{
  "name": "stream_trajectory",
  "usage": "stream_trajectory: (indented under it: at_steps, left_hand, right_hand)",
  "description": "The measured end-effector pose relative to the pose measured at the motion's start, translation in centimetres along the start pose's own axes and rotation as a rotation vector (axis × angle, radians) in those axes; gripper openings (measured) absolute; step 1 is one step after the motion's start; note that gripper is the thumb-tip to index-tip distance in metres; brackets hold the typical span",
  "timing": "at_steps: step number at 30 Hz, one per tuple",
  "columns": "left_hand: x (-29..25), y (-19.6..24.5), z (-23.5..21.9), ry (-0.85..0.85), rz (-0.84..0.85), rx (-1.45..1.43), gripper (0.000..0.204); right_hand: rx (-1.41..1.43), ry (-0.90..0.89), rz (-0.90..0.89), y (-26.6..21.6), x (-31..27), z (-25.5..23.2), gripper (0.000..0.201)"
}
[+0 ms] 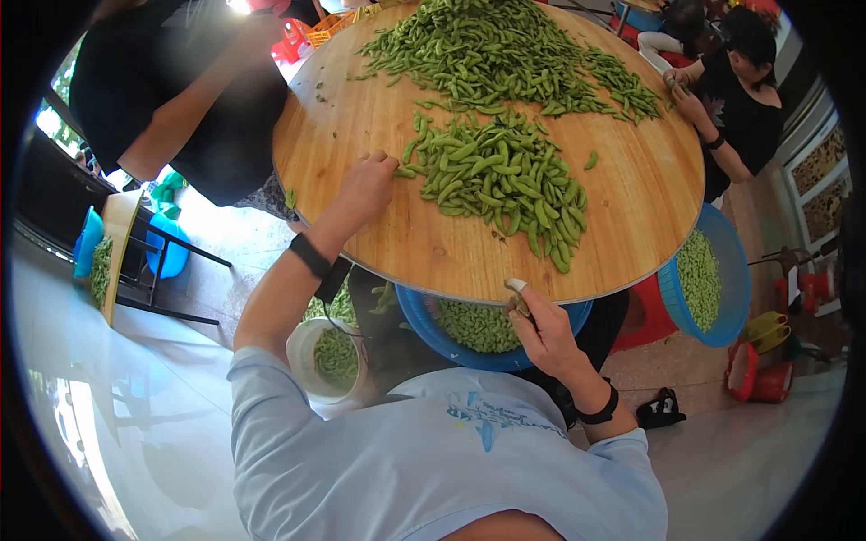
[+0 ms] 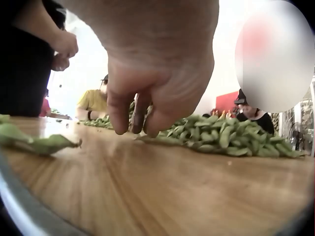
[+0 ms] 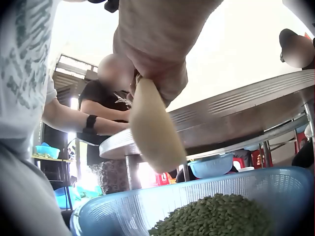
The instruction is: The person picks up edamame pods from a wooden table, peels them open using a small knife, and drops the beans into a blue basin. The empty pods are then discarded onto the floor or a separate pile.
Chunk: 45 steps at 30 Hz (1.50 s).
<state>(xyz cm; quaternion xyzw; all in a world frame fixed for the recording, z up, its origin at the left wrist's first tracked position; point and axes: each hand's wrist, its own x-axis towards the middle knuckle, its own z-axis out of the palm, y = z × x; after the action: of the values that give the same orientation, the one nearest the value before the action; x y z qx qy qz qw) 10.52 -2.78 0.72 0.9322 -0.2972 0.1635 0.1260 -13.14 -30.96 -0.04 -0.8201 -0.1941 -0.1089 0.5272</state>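
Note:
In the head view the left hand (image 1: 368, 187) is over the tabletop (image 1: 334, 117), at the left edge of the nearer pile of green pods (image 1: 505, 176). Its fingers (image 2: 120, 115) point down to the wood in the left wrist view, their tips beside a pod (image 2: 160, 140); no firm grip shows. The right hand (image 1: 552, 335) is at the table's near edge, above the blue basket (image 1: 415, 316), its fingers bent. A pale cover (image 3: 155, 130) is on its thumb, pointing down in the right wrist view. Whether anything is between those fingers cannot be made out.
A larger pod heap (image 1: 478, 54) lies farther back. Shelled beans (image 3: 211, 219) fill part of the basket under the table edge. A white bucket (image 1: 356, 388) stands at the lower left, another blue basin (image 1: 735, 279) at the right. People stand or sit around the table.

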Motion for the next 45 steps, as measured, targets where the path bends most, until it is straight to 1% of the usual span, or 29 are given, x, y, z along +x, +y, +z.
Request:
stream_trajectory:
  at_steps: [2,4,5,6,7,8,9,10,11,12,14,16,19,24,26,29,30,32,33,34,35,37,38,39,40,41,42,44,45]
  left_hand:
    - [0.1,-0.6,1.1,0.014,-0.028,-0.011,0.011]
    - [0.0,-0.1,0.9,0.022,-0.041,-0.017,0.01]
    - [-0.8,0.5,0.8,0.016,-0.095,-0.062,0.014]
    - [-1.5,1.5,0.6,0.009,-0.144,-0.108,0.019]
    - [-2.1,2.8,0.1,-0.003,-0.131,-0.112,0.019]
    - [-3.1,4.5,-0.3,-0.068,-0.223,-0.504,0.019]
    - [-3.9,6.5,-1.0,-0.134,-0.317,-0.896,0.019]
    - [-4.5,8.9,-2.3,-0.226,-0.367,-1.076,0.019]
    - [-5.1,11.2,-3.5,-0.323,-0.417,-1.256,0.02]
    - [-5.6,12.8,-4.0,-0.336,-0.408,-1.264,0.02]
    - [-6.2,15.1,-4.2,-0.516,-0.4,-1.461,0.018]
    - [-6.6,16.5,-3.6,-0.531,-0.38,-1.484,0.017]
    - [-6.6,17.2,-3.3,-0.534,-0.342,-1.502,0.017]
    - [-6.9,17.2,-2.7,-0.548,-0.314,-1.52,0.02]
    - [-7.1,17.3,-2.0,-0.479,-0.28,-1.586,0.021]
    - [-7.2,17.3,-1.3,-0.438,-0.253,-1.591,0.021]
    - [-7.0,17.2,-1.1,-0.44,-0.251,-1.592,0.021]
    - [-6.9,16.8,-0.7,-0.528,-0.304,-1.692,0.023]
    - [-7.1,16.4,-0.2,-0.526,-0.306,-1.692,0.023]
    - [-7.2,15.9,0.5,-0.66,-0.351,-1.934,0.023]
    - [-7.4,15.6,0.9,-0.801,-0.394,-2.176,0.023]
    - [-7.5,16.1,0.9,-0.85,-0.437,-2.27,0.022]
    - [-7.6,16.4,0.8,-0.902,-0.481,-2.361,0.022]
    - [-7.4,16.6,0.7,-0.901,-0.48,-2.361,0.022]
    - [-7.1,16.8,0.5,-0.746,-0.456,-2.078,0.018]
    - [-6.9,17.0,0.2,-0.594,-0.427,-1.793,0.015]
    - [-6.8,17.4,-0.1,-0.591,-0.428,-1.794,0.015]
    - [-7.1,17.9,-1.0,-0.16,0.067,-0.913,0.017]
    - [-7.1,17.9,-1.3,-0.16,0.067,-0.912,0.017]
  right_hand:
    - [0.026,-0.006,0.055,0.1,0.0,-0.1,0.038]
    - [0.229,-0.012,0.205,0.1,0.0,0.0,0.037]
    - [0.233,-0.002,0.209,-0.1,0.1,-0.1,0.037]
    - [0.429,-0.015,0.316,-0.4,0.3,-0.3,0.037]
    - [0.627,-0.026,0.425,-0.6,0.4,-0.3,0.037]
    - [0.629,-0.012,0.437,-0.5,0.5,-0.2,0.037]
    - [0.742,-0.042,0.432,-0.3,0.7,-0.1,0.038]
    - [0.853,-0.07,0.423,-0.2,1.0,0.0,0.04]
    - [0.849,-0.054,0.43,-0.3,1.2,0.0,0.04]
    - [0.936,-0.073,0.451,-0.5,1.4,-0.1,0.041]
    - [1.016,-0.077,0.474,-1.1,1.4,-0.1,0.041]
    - [1.177,-0.031,0.544,-1.6,1.3,-0.2,0.042]
    - [1.195,-0.08,0.514,-0.8,0.9,-0.6,0.043]
    - [1.274,-0.04,0.506,-0.7,0.5,-0.4,0.042]
    - [1.272,-0.019,0.501,-0.9,0.5,-0.1,0.041]
    - [1.182,0.03,0.484,-1.0,0.6,0.0,0.042]
    - [1.121,0.029,0.464,-0.8,0.5,0.0,0.038]
    - [1.062,0.024,0.447,-0.6,0.5,-0.1,0.035]
    - [1.182,-0.004,0.489,-0.5,0.5,-0.4,0.033]
    - [1.3,-0.033,0.531,-0.3,0.6,-0.7,0.032]
    - [1.299,-0.034,0.532,-0.1,0.4,-0.9,0.032]
    - [1.51,-0.187,0.503,0.6,0.0,-1.1,0.03]
    - [1.511,-0.188,0.507,0.6,-0.1,-1.0,0.03]
    - [1.503,-0.1,0.559,0.7,-0.1,-1.0,0.028]
    - [1.493,-0.009,0.609,0.7,0.0,-0.9,0.026]
    - [1.492,-0.009,0.608,0.5,0.0,-0.9,0.026]
    - [1.484,0.018,0.631,0.3,0.0,-0.8,0.024]
    - [1.48,0.046,0.656,0.1,0.0,-0.4,0.023]
    - [1.497,0.037,0.661,0.2,0.0,-0.3,0.023]
